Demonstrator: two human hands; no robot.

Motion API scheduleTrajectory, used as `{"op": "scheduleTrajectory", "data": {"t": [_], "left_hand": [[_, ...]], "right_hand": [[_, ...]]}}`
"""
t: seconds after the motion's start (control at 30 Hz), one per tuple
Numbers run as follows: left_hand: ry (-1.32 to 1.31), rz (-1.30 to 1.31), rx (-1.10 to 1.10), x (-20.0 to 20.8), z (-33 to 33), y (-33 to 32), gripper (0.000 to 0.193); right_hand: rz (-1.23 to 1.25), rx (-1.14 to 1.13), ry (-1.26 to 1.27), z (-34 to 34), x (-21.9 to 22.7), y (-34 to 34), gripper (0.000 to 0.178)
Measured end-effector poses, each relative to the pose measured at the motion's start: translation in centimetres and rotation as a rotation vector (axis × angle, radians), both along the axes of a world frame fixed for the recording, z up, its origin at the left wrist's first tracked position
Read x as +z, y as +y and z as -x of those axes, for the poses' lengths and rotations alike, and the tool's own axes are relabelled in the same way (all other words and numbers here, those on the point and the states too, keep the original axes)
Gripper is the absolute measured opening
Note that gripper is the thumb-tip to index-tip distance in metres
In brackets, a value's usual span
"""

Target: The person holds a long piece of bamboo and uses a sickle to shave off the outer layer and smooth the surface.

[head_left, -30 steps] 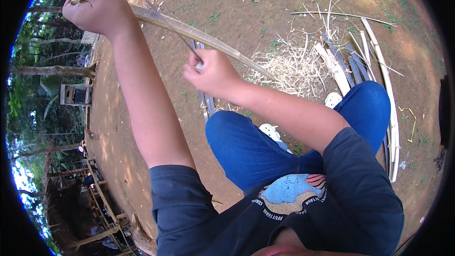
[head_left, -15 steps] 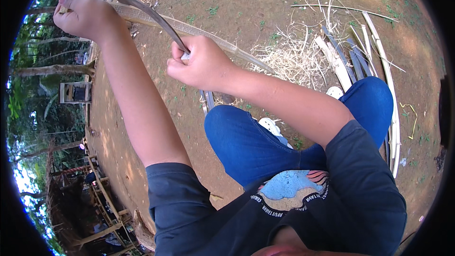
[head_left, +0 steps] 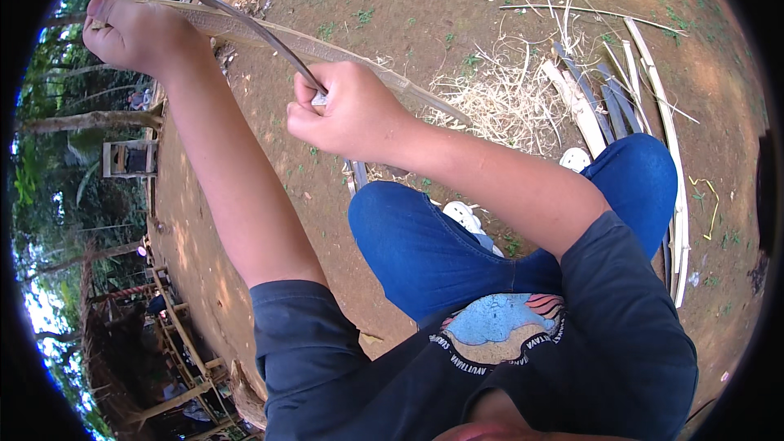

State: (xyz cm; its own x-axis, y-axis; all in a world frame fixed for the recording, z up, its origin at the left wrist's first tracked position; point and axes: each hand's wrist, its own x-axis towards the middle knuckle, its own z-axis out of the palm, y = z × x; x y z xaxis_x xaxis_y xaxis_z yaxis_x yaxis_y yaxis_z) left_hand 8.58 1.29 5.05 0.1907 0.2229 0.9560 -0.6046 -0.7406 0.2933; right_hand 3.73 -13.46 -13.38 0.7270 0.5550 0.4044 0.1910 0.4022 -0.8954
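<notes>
At the upper left my left hand (head_left: 143,37) is closed on one end of a long, pale bamboo-like strip (head_left: 322,51), its index finger sticking out. The strip slants down to the right, passing beyond my other hand, and its far end reaches the pile of shavings. My right hand (head_left: 351,110) grips the handle of a knife with a long, curved dark blade (head_left: 260,30). Most of that handle is hidden in my fist. In this view the blade crosses the strip, with its tip near my left wrist; whether the two touch I cannot tell.
A heap of thin, curly shavings (head_left: 498,102) lies on the bare earth beyond my bent knees. To its right are several split strips (head_left: 576,102) and long pale poles (head_left: 653,73). A wooden structure (head_left: 175,335) and trees stand at the far left.
My left hand has shifted slightly up and to the left with the strip. The blade's tip has moved a little left, while my right hand stays almost in place.
</notes>
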Motion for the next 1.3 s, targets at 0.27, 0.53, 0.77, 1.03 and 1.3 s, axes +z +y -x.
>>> {"op": "scheduleTrajectory", "data": {"t": [0.27, 0.53, 0.77, 1.03, 1.3], "left_hand": [[0.101, 0.114, 0.034, -0.4, 0.6, -0.7, 0.016], [0.239, 0.408, -0.289, 1.0, 0.7, 1.7, 0.021], [0.173, -0.137, 0.155, 2.8, 2.2, 1.1, 0.026], [-0.105, -0.261, 0.273, 1.0, -0.2, -0.7, 0.024], [-0.144, -0.309, 0.198, 1.2, -1.7, -2.5, 0.027]], "right_hand": [[0.658, 0.034, 0.235, -3.7, -17.2, -3.0, 0.023], [0.394, 0.03, 0.359, -4.8, -15.5, -3.0, 0.021], [0.146, 0.085, 0.371, -3.8, -8.6, -3.2, 0.027], [-0.029, 0.161, 0.129, -2.6, -1.3, -4.7, 0.029], [-0.117, 0.173, 0.032, -3.3, 5.4, -5.2, 0.028]]}}
